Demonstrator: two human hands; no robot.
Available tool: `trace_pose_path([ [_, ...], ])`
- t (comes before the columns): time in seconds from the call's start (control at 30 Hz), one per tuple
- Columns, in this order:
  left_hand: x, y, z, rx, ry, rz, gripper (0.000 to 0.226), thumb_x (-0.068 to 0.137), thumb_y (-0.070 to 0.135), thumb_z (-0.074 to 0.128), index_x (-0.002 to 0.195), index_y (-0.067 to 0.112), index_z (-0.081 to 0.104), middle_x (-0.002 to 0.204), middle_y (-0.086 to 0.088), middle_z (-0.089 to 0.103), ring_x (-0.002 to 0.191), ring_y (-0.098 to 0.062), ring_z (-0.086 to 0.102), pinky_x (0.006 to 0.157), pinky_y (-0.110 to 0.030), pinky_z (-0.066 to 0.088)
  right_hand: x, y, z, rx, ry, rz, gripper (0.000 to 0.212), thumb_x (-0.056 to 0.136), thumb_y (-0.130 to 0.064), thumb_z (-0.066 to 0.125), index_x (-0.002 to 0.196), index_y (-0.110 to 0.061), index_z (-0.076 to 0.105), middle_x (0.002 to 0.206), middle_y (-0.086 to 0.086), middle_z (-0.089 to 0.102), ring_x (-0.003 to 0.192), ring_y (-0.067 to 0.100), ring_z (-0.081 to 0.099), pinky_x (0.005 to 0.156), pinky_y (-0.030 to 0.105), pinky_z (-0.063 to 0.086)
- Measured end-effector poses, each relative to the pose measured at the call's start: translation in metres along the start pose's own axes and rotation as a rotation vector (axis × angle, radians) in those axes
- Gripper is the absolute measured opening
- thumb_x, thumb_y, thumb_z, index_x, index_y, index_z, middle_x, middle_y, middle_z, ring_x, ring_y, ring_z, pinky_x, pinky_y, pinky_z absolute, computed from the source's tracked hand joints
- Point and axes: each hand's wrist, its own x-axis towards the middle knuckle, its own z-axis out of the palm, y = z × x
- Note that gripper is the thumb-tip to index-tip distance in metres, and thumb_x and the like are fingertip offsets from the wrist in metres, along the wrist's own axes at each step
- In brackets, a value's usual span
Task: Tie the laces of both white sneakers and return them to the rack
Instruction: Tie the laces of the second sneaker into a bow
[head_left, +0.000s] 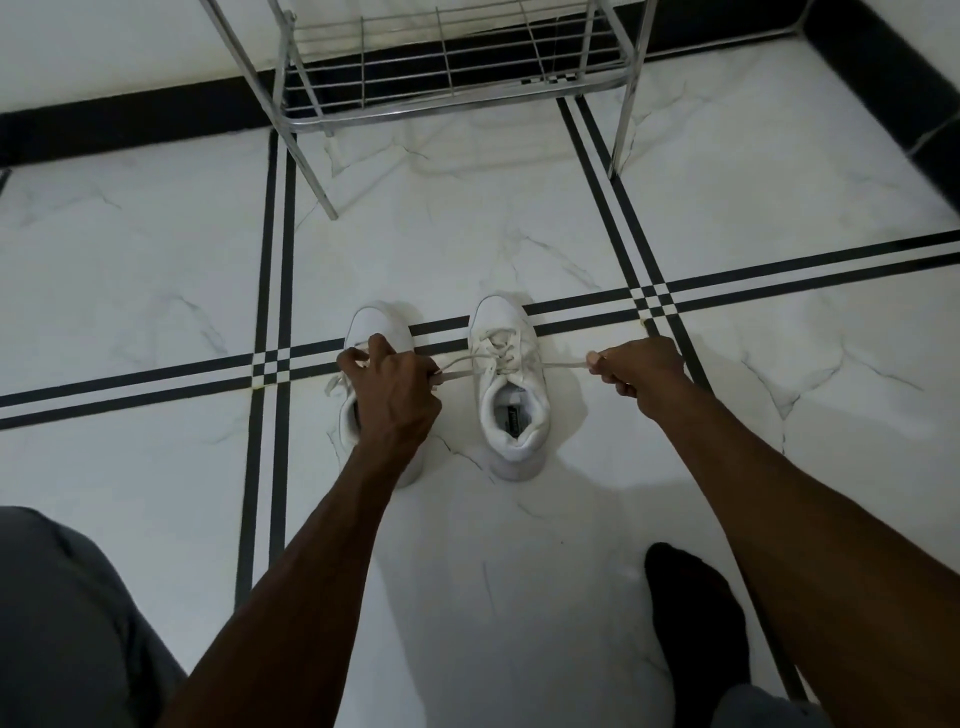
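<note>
Two white sneakers stand side by side on the floor, toes pointing away from me. The right sneaker (511, 395) is fully visible, its laces crossed over the tongue. Both lace ends (563, 365) are stretched out sideways from it. My left hand (397, 387) is closed on the left lace end and covers much of the left sneaker (375, 326). My right hand (641, 371) pinches the right lace end, held to the right of the shoe. A loose lace of the left sneaker trails at its left side.
A chrome wire shoe rack (447, 78) stands beyond the sneakers against the wall, its bottom shelf bare. The floor is white marble tile (156, 249) with black stripes. My grey-trousered knee (67, 623) is at lower left and my black-socked foot (696, 623) at lower right.
</note>
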Motion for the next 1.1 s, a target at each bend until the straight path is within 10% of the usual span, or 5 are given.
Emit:
trace_pose_path([
  [0.2,-0.002,0.002,0.002,-0.018,-0.027,-0.031,0.018,0.083,0.015,0.071,0.097,0.02,0.081,0.084,-0.005,0.074,0.112,-0.031,0.052,0.104,-0.057,0.028,0.003,0.0,0.002,0.015,0.071,-0.128,0.03,0.078,-0.02,0.079,0.099,0.0,0.073,0.096,0.012,0.076,0.077,0.02,0.07,0.056,0.023,0.051],
  [0.33,0.004,0.005,-0.004,-0.074,-0.016,0.001,0.025,0.086,0.006,0.066,0.103,0.019,0.078,0.095,-0.004,0.075,0.118,-0.03,0.047,0.103,-0.053,0.023,-0.003,-0.005,0.003,-0.148,0.153,-0.452,0.021,0.08,-0.019,0.084,0.089,-0.004,0.074,0.096,0.01,0.077,0.092,0.025,0.072,0.088,0.041,0.059],
  [0.53,0.011,0.018,-0.009,-0.264,-0.197,0.108,0.069,0.086,0.006,0.065,0.149,0.027,0.048,0.157,0.005,0.044,0.146,-0.03,0.026,0.11,-0.052,0.026,-0.012,-0.027,0.007,-0.316,-0.195,-0.781,0.038,0.086,-0.016,0.078,0.124,-0.017,0.071,0.131,0.005,0.067,0.121,0.02,0.063,0.099,0.034,0.05],
  [0.83,0.007,0.032,0.014,-0.202,-0.079,0.057,0.025,0.095,0.013,0.06,0.098,0.029,0.079,0.093,0.002,0.074,0.114,-0.027,0.058,0.102,-0.052,0.027,-0.02,-0.004,0.036,-0.491,-0.066,-0.924,0.004,0.091,-0.012,0.069,0.088,-0.014,0.071,0.089,0.003,0.073,0.071,0.012,0.062,0.071,0.038,0.055],
  [1.1,0.001,0.03,0.02,-0.017,0.006,0.119,0.036,0.074,0.008,0.064,0.099,0.028,0.081,0.085,0.005,0.075,0.108,-0.027,0.055,0.105,-0.054,0.023,-0.022,0.007,0.043,-0.759,0.108,-1.142,0.022,0.084,0.008,0.056,0.099,-0.006,0.061,0.101,0.013,0.065,0.096,0.034,0.06,0.068,0.042,0.045],
])
